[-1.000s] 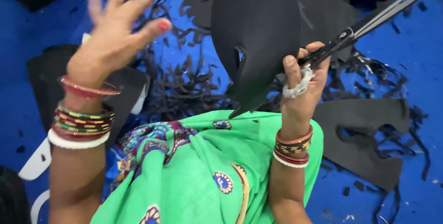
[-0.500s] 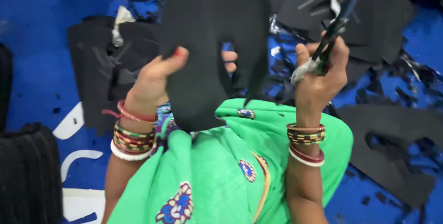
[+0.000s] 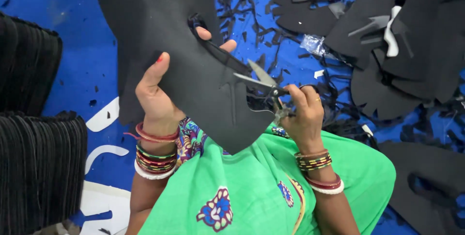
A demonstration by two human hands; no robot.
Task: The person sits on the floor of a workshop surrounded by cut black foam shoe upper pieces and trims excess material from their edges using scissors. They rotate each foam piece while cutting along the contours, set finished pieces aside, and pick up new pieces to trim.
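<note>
My left hand (image 3: 157,92) grips a large black foam sheet (image 3: 164,36) cut to a mask-like shape, thumb on the front and fingertips showing through a hole near its upper middle. My right hand (image 3: 302,114) holds a pair of metal scissors (image 3: 261,82) with fingers in the handles. The blades are parted and bite into the sheet's right edge. Both hands are over my lap, which is covered in green patterned cloth (image 3: 252,186).
Stacks of black foam sheets (image 3: 34,133) stand at the left. More cut black foam pieces (image 3: 397,46) and several thin black offcuts (image 3: 252,17) lie on the blue floor covering (image 3: 72,17) at the top and right.
My left hand reached for the foam sheet and took hold of it, turning it. The scissors swung down from pointing up and away to cutting into the sheet's edge.
</note>
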